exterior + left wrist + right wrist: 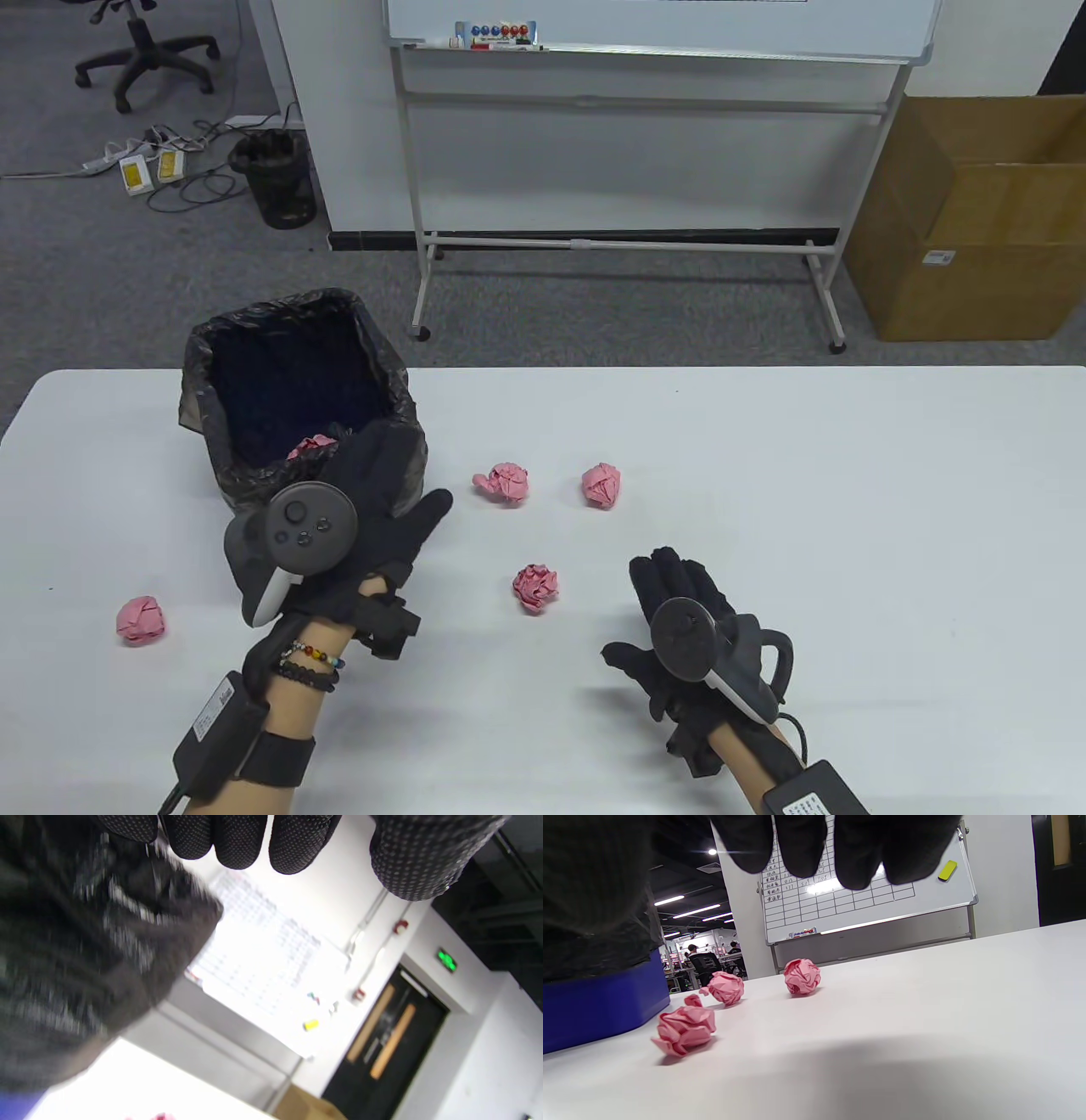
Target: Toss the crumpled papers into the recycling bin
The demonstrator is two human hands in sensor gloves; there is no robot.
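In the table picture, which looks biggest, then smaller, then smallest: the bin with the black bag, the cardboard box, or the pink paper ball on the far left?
1. Cardboard box, though it stands farther away on the floor.
2. Bin.
3. Far-left pink paper ball, clearly smallest.

A: Where did the black-bagged blue plastic bin [293, 386] stand?

B: At the white table's [848, 475] back left. One crumpled pink paper ball [310, 446] lay inside it.

A: And the others?

B: Three balls [504, 484] [602, 486] [536, 587] lay right of the bin, one [141, 619] front left.
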